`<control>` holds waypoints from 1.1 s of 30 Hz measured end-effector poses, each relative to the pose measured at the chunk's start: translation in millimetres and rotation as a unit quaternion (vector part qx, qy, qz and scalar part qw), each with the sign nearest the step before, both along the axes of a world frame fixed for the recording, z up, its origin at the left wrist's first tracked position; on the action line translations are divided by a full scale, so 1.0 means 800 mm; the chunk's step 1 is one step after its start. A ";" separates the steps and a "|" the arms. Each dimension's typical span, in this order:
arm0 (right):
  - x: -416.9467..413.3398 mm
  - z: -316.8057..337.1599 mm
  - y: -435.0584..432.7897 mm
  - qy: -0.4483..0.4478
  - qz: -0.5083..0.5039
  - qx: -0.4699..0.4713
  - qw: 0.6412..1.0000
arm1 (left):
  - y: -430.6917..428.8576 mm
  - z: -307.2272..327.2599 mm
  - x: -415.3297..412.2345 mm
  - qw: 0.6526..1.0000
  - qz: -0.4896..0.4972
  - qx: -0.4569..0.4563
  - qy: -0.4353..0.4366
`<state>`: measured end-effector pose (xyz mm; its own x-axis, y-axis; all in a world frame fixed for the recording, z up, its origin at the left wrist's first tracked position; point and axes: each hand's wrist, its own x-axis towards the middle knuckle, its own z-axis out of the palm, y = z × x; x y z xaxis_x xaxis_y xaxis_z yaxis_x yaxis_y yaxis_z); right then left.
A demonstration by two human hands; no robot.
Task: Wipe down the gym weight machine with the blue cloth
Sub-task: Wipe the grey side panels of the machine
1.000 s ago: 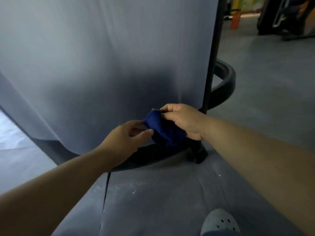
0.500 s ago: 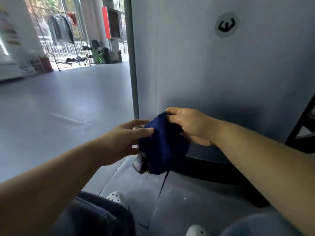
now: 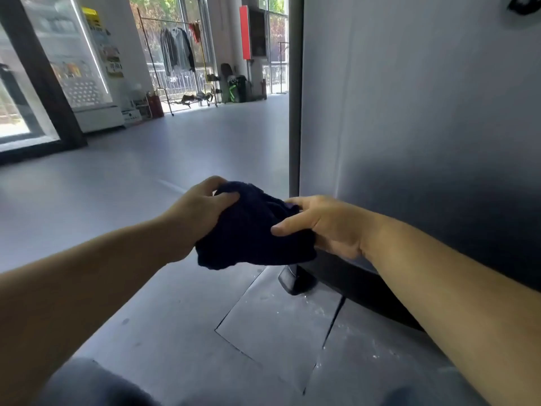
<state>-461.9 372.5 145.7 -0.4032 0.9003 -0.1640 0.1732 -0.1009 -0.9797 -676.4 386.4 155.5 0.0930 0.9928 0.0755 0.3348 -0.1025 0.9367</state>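
The dark blue cloth (image 3: 251,230) is bunched up between both hands, in front of me at mid-frame. My left hand (image 3: 199,212) grips its upper left part with thumb and fingers. My right hand (image 3: 325,224) holds its right side, thumb on top. The weight machine's large grey panel (image 3: 424,127) fills the right side, with a grey post (image 3: 294,98) at its left edge and a black base and foot (image 3: 295,281) below. The cloth is held just off the panel's lower left corner, apart from it.
Grey gym floor (image 3: 146,171) spreads to the left and ahead, with a darker mat (image 3: 278,326) under the machine. A vending machine (image 3: 76,63) stands at far left, a clothes rack (image 3: 178,54) near the windows at the back. My knees show at the bottom edge.
My view has swung left, from the machine's right edge to its left corner. The cloth came away from the panel, and my left hand now grips it fully alongside the right.
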 end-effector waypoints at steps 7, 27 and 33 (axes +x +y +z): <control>0.002 -0.084 0.063 -0.020 -0.014 -0.106 0.994 | 0.045 -0.069 -0.016 0.983 -0.075 -0.147 -0.086; -0.117 -0.172 0.264 -0.180 0.013 0.105 0.978 | 0.207 -0.191 -0.098 0.941 -0.048 -0.040 0.334; -0.144 -0.099 0.330 -0.291 0.034 0.146 0.945 | 0.283 -0.132 -0.133 0.946 -0.007 -0.107 0.308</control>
